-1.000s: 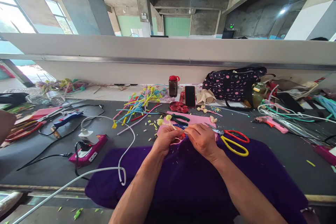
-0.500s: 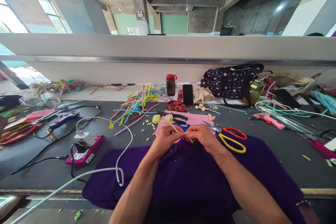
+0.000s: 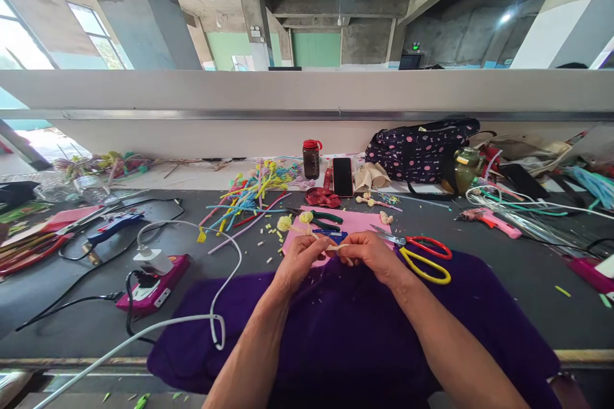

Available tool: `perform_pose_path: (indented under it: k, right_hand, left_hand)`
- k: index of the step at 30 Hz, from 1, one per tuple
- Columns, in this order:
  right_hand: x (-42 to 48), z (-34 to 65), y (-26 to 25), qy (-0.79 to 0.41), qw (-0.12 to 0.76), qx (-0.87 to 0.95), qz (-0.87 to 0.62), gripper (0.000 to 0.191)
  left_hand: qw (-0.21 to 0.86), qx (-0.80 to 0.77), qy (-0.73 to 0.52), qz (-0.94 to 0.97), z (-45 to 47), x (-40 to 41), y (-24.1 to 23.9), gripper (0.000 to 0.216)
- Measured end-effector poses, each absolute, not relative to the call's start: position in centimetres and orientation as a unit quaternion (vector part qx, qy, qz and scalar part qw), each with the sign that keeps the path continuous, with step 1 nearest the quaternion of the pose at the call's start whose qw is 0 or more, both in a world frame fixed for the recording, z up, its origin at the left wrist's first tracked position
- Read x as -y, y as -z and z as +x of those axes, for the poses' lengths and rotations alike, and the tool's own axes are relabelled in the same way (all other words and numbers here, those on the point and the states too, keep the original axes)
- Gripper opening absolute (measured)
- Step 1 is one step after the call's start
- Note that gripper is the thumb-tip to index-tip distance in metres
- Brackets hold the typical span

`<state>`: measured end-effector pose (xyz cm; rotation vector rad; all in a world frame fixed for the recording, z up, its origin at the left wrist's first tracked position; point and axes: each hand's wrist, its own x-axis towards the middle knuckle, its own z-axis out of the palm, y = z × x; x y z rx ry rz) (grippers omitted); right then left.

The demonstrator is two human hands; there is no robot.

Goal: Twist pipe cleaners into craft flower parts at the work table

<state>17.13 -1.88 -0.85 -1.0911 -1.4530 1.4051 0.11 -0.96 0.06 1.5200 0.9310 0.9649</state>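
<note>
The left hand (image 3: 303, 257) and right hand (image 3: 371, 255) pinch a pale stem (image 3: 332, 247) between them — each grip is narrow, closed on the stem. The stem is above the near part of the pink sheet (image 3: 364, 222); yellow tufts (image 3: 284, 223) project beyond the left hand. One second earlier, the right-hand fingers are bunched and hide this span; it is now exposed, which suggests that handling centres on the stem. Compared with the half-second-earlier frame, both pinches match closely. The scissors (image 3: 404, 242) remain beside the right hand.
</note>
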Motion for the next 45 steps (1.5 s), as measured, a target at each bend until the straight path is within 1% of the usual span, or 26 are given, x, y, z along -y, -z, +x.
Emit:
perform_pose_path:
  k: [5,9,11,12,14,15,16,18,20,24,27,30,33,35,38,41,43,45]
  right_hand:
    - [1.8,17.0,1.4,-0.52,0.417,0.606,-0.434,0.014]
    - [1.9,16.8,1.6,-0.428,0.403,0.667,-0.458,0.016]
    - [2.3,16.6,1.5,-0.313,0.418,0.717,-0.461,0.014]
    - [2.5,16.5,1.3,-0.235,0.429,0.745,-0.453,0.019]
    - [2.8,16.3,1.1,-0.076,0.432,0.795,-0.419,0.036]
    - [2.9,16.2,1.0,-0.012,0.419,0.814,-0.401,0.042]
    - [3.0,16.1,1.0,0.038,0.399,0.83,-0.387,0.044]
    - [2.9,16.1,1.1,0.105,0.361,0.846,-0.379,0.039]
    - [2.7,16.3,1.4,0.152,0.344,0.845,-0.381,0.032]
    - [2.4,16.6,2.0,0.22,0.347,0.832,-0.373,0.025]
    - [2.5,16.7,2.0,0.241,0.355,0.826,-0.365,0.023]
    - [2.6,16.8,1.8,0.231,0.358,0.826,-0.369,0.022]
    - [2.8,16.8,1.5,0.191,0.357,0.828,-0.388,0.021]
    - [3.0,16.7,1.4,0.146,0.366,0.825,-0.405,0.021]
    - [3.4,16.4,1.2,0.05,0.405,0.806,-0.428,0.021]
    - [3.6,16.2,0.8,-0.108,0.46,0.761,-0.445,0.021]
    - [3.4,16.2,0.7,-0.277,0.481,0.697,-0.454,0.021]
    - [3.1,16.3,0.7,-0.459,0.468,0.613,-0.442,0.019]
  left_hand:
    - [0.538,-0.391,-0.408,0.625,0.2,0.8,0.9,0.018]
    - [0.53,-0.398,-0.417,0.622,0.3,0.5,1.3,0.015]
    - [0.529,-0.405,-0.433,0.607,0.2,0.3,1.3,0.014]
    - [0.535,-0.409,-0.442,0.593,0.1,0.3,1.3,0.014]
    - [0.561,-0.417,-0.45,0.556,0.0,0.1,1.2,0.014]
    - [0.577,-0.42,-0.448,0.538,-0.1,0.1,1.2,0.014]
    - [0.593,-0.423,-0.443,0.523,-0.1,0.1,1.1,0.014]
    - [0.62,-0.423,-0.43,0.502,-0.2,0.1,1.1,0.013]
    - [0.642,-0.416,-0.419,0.489,-0.2,0.1,1.0,0.015]
    - [0.66,-0.402,-0.411,0.484,-0.2,0.0,1.1,0.017]
    - [0.661,-0.398,-0.409,0.487,-0.1,0.0,1.2,0.019]
    - [0.662,-0.391,-0.412,0.489,0.0,0.1,1.3,0.019]
    - [0.656,-0.384,-0.42,0.496,0.2,0.2,1.4,0.018]
    - [0.645,-0.375,-0.427,0.51,0.4,0.3,1.3,0.018]
    - [0.613,-0.366,-0.446,0.54,0.6,0.5,1.2,0.017]
    - [0.576,-0.368,-0.461,0.566,0.7,0.8,0.9,0.016]
    - [0.561,-0.362,-0.461,0.585,0.7,1.0,0.7,0.014]
    - [0.549,-0.344,-0.456,0.61,0.6,1.3,0.5,0.014]
